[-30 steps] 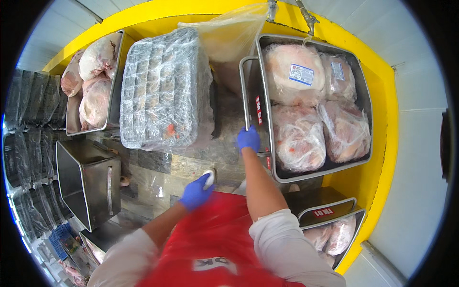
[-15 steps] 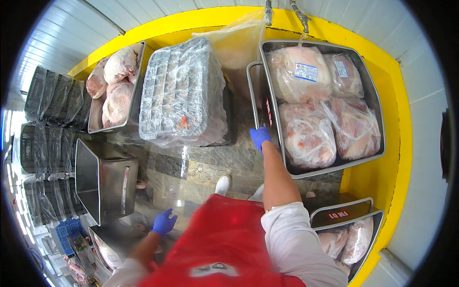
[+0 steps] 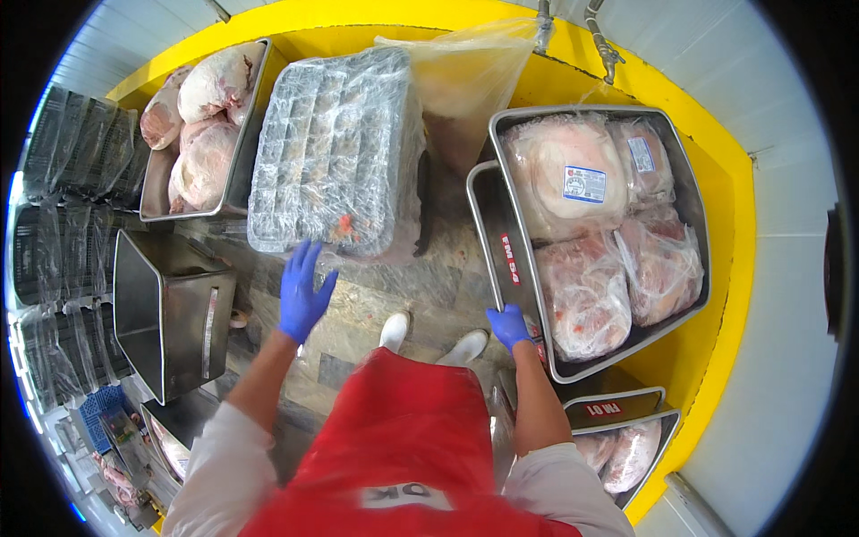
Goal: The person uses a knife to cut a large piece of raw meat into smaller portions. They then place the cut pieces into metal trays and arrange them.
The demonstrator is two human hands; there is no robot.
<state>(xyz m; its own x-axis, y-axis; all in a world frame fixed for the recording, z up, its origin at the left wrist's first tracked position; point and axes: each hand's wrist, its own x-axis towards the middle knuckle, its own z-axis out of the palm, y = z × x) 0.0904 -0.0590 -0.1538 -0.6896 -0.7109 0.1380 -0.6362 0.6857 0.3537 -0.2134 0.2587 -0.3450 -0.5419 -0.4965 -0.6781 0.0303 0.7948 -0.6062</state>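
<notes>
My right hand (image 3: 508, 327), in a blue glove, is closed round the near end of the bar handle (image 3: 484, 237) of a steel meat cart (image 3: 557, 374). Inside that cart lie several large plastic-wrapped cuts of meat (image 3: 583, 300), two of them bearing labels. My left hand (image 3: 305, 291), also gloved in blue, is open with its fingers spread. It reaches toward the near edge of a crate stack wrapped in clear film (image 3: 313, 166); whether the fingertips touch the film I cannot tell.
Steel carts stand around me: one with unwrapped meat (image 3: 222, 212) at far left, a tilted cart (image 3: 183, 313) at left, another (image 3: 617, 394) at lower right. Wrapped black crates (image 3: 63, 251) line the left. Taps (image 3: 601, 40) hang over a yellow kerb (image 3: 729, 233).
My left hand has risen from the lower left to the wrapped crate stack. The gripped cart has turned slightly, its handle end and my right hand coming nearer to me.
</notes>
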